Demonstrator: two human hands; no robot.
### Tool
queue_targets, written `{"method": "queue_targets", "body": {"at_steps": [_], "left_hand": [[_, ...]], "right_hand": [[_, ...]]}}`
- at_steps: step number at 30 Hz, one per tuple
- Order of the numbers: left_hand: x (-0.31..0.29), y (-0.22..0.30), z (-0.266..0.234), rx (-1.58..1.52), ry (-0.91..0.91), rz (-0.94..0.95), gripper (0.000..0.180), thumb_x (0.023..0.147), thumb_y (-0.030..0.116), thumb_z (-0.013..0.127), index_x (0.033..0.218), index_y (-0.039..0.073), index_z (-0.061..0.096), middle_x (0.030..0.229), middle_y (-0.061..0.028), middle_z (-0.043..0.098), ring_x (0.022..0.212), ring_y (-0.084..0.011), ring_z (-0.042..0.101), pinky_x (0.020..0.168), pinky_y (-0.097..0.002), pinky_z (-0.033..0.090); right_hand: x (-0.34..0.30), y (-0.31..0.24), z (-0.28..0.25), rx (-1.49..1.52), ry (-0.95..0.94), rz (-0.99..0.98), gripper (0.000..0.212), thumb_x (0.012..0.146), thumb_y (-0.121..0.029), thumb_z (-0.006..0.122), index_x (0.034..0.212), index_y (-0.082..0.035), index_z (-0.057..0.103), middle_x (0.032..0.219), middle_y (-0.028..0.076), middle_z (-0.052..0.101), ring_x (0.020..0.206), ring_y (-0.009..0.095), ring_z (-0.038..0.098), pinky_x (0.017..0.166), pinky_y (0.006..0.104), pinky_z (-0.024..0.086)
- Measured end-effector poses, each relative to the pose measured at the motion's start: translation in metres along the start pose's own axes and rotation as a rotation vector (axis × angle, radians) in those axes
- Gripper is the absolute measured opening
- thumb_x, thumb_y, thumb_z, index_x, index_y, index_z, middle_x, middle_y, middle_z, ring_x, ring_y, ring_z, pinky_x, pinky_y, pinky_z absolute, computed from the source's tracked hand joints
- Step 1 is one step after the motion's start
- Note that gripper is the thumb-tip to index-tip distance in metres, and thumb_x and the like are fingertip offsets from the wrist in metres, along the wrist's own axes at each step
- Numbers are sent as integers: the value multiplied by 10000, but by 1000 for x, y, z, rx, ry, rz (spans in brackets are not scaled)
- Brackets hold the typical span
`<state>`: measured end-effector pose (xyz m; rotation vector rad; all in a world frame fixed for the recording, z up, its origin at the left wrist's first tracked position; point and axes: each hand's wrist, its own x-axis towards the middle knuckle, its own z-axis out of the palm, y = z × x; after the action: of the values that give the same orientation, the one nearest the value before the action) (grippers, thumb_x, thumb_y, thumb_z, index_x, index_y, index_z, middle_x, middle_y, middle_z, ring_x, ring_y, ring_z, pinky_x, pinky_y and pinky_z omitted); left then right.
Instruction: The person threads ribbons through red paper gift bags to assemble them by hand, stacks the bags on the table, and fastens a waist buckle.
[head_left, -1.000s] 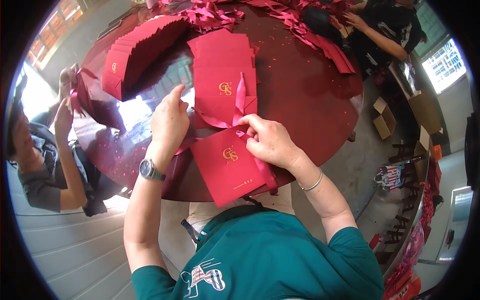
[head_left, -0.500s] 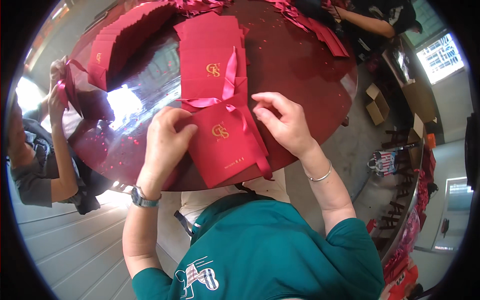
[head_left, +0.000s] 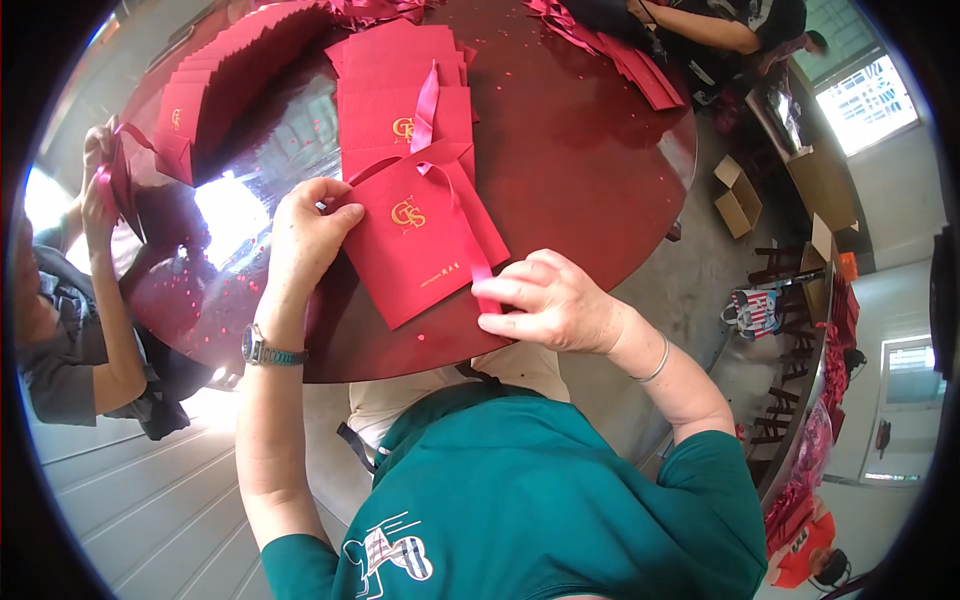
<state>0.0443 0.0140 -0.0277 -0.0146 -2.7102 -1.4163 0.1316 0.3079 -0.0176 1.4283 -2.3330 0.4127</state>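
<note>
One red paper bag (head_left: 400, 255) between left hand (head_left: 308, 225) and right hand (head_left: 568, 305).
Lying slightly turned on the dark red table (head_left: 590, 180), close to the near rim, overlapping the lower end of a column of red bags (head_left: 400, 105). In the right hand, a pink ribbon (head_left: 477, 262), pinched between thumb and fingers just beyond the bag's lower right corner. At the upper left edge, left thumb and forefinger only narrowly apart; impossible to tell whether gripping. Farther left, a fanned row of bags (head_left: 215, 85); at far left, another ribboned bag (head_left: 120, 190) in a co-worker's hands (head_left: 100, 165).
</note>
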Motion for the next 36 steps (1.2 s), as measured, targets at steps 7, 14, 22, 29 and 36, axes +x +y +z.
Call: {"method": "queue_targets", "body": {"at_steps": [7, 14, 22, 29, 36], "left_hand": [[-4, 5, -3, 15, 15, 91, 295, 760, 97, 755, 1027, -13, 692, 955, -95, 684, 858, -173, 631, 789, -304, 507], [1, 19, 2, -39, -136, 48, 256, 733, 82, 766, 956, -30, 705, 954, -139, 663, 892, -250, 650, 817, -345, 518], [9, 12, -3, -146, -262, -16, 232, 771, 59, 724, 972, -51, 681, 983, -154, 650, 928, -267, 638, 850, -341, 497], [10, 10, -7, -198, -299, -25, 179, 795, 33, 687, 948, -57, 666, 983, -150, 643, 961, -281, 634, 874, -349, 486], [9, 9, -7, -248, -308, -25, 169, 790, 26, 687, 937, -56, 666, 979, -150, 642, 965, -283, 637, 870, -352, 492]], "right_hand": [[17, 2, 9, 526, -20, 35, 138, 751, -66, 716, 873, -96, 660, 926, 69, 684, 957, 243, 659, 842, 392, 497], [81, 0, 20, 375, 204, 567, 55, 864, -82, 653, 888, -33, 652, 781, 133, 648, 687, 292, 643, 611, 363, 511], [105, 17, 48, 155, 199, 615, 67, 861, -116, 668, 836, -57, 649, 734, 99, 644, 635, 269, 635, 571, 368, 499], [111, 21, 55, 189, 163, 580, 68, 846, -109, 684, 824, -55, 648, 727, 96, 642, 630, 267, 632, 566, 365, 496], [118, 21, 52, 209, 103, 690, 91, 822, -124, 712, 807, -42, 676, 711, 112, 660, 608, 265, 641, 557, 352, 499]]}}
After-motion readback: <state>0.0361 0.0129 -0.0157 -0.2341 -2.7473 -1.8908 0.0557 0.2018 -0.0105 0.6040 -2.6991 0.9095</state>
